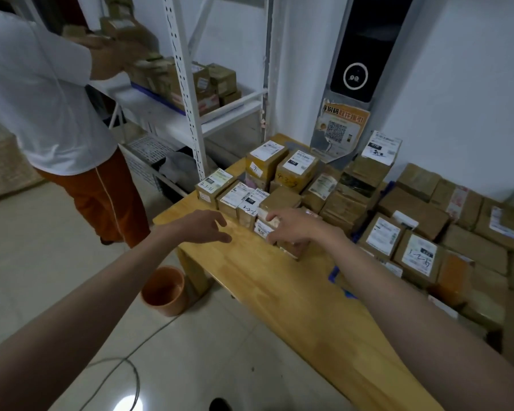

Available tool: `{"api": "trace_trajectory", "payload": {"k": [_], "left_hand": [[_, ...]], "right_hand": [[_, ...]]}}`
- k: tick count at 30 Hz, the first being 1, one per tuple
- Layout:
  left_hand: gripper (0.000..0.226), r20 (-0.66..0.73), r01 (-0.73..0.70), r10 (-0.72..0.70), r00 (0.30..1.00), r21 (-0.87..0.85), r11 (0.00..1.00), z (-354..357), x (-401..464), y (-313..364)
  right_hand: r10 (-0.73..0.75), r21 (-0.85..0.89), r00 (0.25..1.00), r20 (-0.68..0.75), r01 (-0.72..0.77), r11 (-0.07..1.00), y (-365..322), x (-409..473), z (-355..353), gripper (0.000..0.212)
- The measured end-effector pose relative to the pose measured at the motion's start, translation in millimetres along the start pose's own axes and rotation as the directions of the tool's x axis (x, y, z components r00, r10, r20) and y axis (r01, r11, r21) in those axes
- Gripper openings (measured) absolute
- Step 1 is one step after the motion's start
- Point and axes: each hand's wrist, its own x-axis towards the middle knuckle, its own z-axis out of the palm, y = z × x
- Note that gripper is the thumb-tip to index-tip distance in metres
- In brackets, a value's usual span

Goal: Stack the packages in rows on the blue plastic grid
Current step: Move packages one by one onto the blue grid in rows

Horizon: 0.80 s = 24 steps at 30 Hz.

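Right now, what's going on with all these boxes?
A person is sorting small cardboard parcels at a wooden table. Their right hand grips a labelled parcel at the near end of the cluster on the table, while the left hand hovers open beside it. More parcels sit stacked on a blue plastic grid to the right. Another person handles boxes at a white shelf.
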Motion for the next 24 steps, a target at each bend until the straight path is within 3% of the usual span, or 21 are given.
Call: {"api": "trace_trajectory", "payload": {"k": [3, 9, 17, 20, 24], "left_hand": [[0.058, 0.035, -0.005, 0.005, 0.999, -0.017, 1.000, -1, 12, -23], [0.057, 0.074, -0.011, 0.017, 0.997, -0.080, 0.997, 4, 44, -53], [0.061, 0.130, -0.028, 0.036, 0.991, -0.064, 0.998, 9, 113, -44], [0.073, 0.119, -0.057, 0.061, 0.991, -0.034, 0.998, 7, 150, -24], [0.105, 0.148, -0.067, 0.063, 0.987, 0.020, 0.998, 10, 205, 13]], "right_hand": [[0.046, 0.030, 0.999, 0.008, -0.046, 0.998, -3, 16, 14, 0.049], [0.129, 0.085, 0.991, -0.019, -0.127, 0.988, 4, 47, 27, 0.054], [0.368, 0.279, 0.922, -0.117, -0.325, 0.903, 70, 85, 27, 0.057], [0.442, 0.343, 0.879, -0.179, -0.365, 0.865, 91, 100, 23, 0.064], [0.500, 0.440, 0.776, -0.384, -0.322, 0.838, 112, 119, 28, 0.078]]}}
